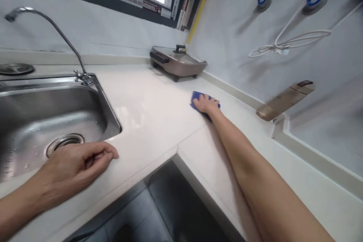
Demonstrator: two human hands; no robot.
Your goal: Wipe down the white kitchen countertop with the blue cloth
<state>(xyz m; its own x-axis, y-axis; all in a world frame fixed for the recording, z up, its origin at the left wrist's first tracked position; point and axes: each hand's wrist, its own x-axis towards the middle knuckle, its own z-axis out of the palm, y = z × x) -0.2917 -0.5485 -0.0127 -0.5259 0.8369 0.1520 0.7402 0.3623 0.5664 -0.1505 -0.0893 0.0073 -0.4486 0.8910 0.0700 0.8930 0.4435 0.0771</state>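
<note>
My right hand [206, 104] reaches far across the white countertop [153, 113] and presses down on a blue cloth [195, 98], with its fingers curled over the cloth. My left hand [82, 160] rests on the counter's front edge beside the steel sink [34, 113]. Its fingers are curled loosely together and nothing shows in them.
A curved tap [51, 26] stands behind the sink. A lidded electric pan [177, 62] sits in the back corner. A brown bottle [285, 100] stands near the right wall. A white cable [289, 41] hangs on that wall. Dark floor [159, 211] lies below the counter corner.
</note>
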